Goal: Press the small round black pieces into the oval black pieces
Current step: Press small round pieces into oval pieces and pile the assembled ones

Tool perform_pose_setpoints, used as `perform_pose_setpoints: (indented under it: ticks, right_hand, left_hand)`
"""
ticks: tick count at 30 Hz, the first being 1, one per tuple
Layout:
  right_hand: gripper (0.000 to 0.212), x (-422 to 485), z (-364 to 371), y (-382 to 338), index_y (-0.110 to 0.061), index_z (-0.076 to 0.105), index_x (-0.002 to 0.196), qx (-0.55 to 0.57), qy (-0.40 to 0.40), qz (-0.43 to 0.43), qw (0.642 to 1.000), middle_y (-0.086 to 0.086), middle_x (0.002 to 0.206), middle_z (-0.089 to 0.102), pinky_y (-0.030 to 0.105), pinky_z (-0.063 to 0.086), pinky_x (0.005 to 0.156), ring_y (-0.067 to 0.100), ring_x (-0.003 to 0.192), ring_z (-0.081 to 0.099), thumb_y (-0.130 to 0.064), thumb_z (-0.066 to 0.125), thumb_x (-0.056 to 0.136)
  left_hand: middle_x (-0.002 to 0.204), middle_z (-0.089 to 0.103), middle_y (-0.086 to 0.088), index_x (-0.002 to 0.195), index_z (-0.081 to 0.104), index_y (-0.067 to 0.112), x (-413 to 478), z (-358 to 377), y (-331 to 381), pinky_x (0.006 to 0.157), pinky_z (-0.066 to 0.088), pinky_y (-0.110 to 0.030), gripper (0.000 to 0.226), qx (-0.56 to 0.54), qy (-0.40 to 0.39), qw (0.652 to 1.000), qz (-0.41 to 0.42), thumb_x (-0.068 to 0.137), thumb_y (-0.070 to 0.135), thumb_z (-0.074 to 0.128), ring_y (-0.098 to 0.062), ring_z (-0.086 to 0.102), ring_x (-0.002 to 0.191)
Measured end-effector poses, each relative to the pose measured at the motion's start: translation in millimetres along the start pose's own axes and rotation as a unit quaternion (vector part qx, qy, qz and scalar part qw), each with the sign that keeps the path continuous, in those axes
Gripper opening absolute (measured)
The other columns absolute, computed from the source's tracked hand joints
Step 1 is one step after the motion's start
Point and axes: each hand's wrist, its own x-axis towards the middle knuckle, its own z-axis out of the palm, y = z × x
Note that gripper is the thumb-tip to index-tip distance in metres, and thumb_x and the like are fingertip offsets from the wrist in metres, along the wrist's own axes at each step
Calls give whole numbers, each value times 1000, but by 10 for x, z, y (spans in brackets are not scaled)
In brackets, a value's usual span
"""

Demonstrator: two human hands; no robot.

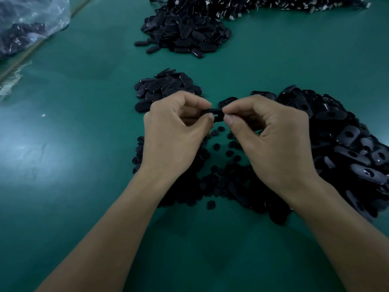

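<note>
A single wide-angle view is taken from the person's head, aimed forward and down at the green worktop (80, 165). The left hand (174, 133) and right hand (273, 142) are framed close, at the centre.

A clear plastic bag (31, 22) (dark contents showing through) is lying far left on the green worktop (84, 133).

No readable text; dim view may hide some.
</note>
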Motion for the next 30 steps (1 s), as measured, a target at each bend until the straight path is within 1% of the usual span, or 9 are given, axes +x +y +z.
perform_pose_setpoints:
  ticks: [3, 5, 11, 15, 18, 20, 23, 27, 30]
  right_hand:
    - [12, -2, 10, -5, -17, 78, 102, -20, 3, -3, 1000, -5, 93, 69, 7, 46, 78, 0, 86, 63, -13, 72, 92]
    - [13, -1, 8, -2, -18, 78, 103, -26, 12, -2, 1000, -4, 93, 68, 6, 44, 78, -2, 86, 61, -14, 72, 92]
    - [17, -11, 18, 0, -18, 78, 105, -12, 5, 10, 1000, -11, 91, 72, 7, 48, 77, 0, 86, 67, -11, 71, 91]
    - [14, -9, 24, -1, -19, 77, 97, 9, 1, 31, 999, -20, 84, 69, 9, 51, 70, 0, 78, 68, -8, 73, 89]
    - [14, -9, 22, 1, -20, 76, 92, 4, 1, 32, 999, -21, 80, 68, 8, 50, 67, -1, 75, 67, -7, 73, 88]
    - [14, -7, 17, 4, -20, 77, 92, -6, 3, 26, 1000, -18, 81, 69, 7, 49, 69, 1, 76, 66, -7, 73, 87]
    - [14, -3, 8, 6, -20, 78, 92, -17, 8, 25, 1000, -12, 82, 71, 10, 50, 70, 3, 76, 66, -8, 73, 87]
    - [10, 2, 7, -8, -19, 76, 90, 14, 12, 46, 999, -17, 78, 69, 16, 54, 66, 4, 72, 67, -9, 72, 90]
    - [10, 8, 2, -17, -21, 75, 89, 18, 10, 56, 998, -19, 76, 68, 12, 52, 64, 3, 72, 68, -10, 73, 89]
  left_hand:
    - [76, 76, 3, 84, 71, 29, -5, 4, 3, 71, 64, -46, 18, 6, -13, 1000, 5, 82, 13, 78, -17, 75, 72]
    - [76, 76, 2, 84, 70, 28, -9, 8, 10, 72, 64, -46, 21, -2, -29, 1000, 1, 83, 8, 79, -18, 75, 71]
    - [78, 77, 3, 86, 72, 24, -24, 17, 36, 69, 62, -32, 21, -15, -61, 998, 7, 83, 5, 80, -14, 75, 70]
    - [75, 76, 4, 84, 71, 26, -25, 18, 31, 67, 60, -27, 24, -10, -61, 998, 8, 82, 3, 80, -12, 74, 69]
    - [75, 76, 4, 82, 71, 28, -23, 22, 31, 66, 58, -24, 26, -10, -56, 998, 15, 82, 4, 80, -11, 74, 69]
    - [76, 76, 3, 82, 71, 27, -24, 24, 28, 67, 58, -26, 24, -16, -52, 998, 20, 81, 5, 79, -12, 74, 70]
    - [77, 77, 1, 82, 71, 26, -28, 27, 23, 69, 59, -29, 21, -23, -58, 998, 25, 80, 6, 78, -15, 74, 71]
    - [75, 76, 0, 80, 71, 27, -31, 30, 27, 69, 60, -34, 20, -35, -51, 998, 17, 79, 8, 79, -17, 74, 68]
    - [75, 76, -1, 80, 71, 26, -32, 21, 37, 72, 63, -40, 20, -37, -50, 998, 15, 79, 8, 80, -19, 75, 70]
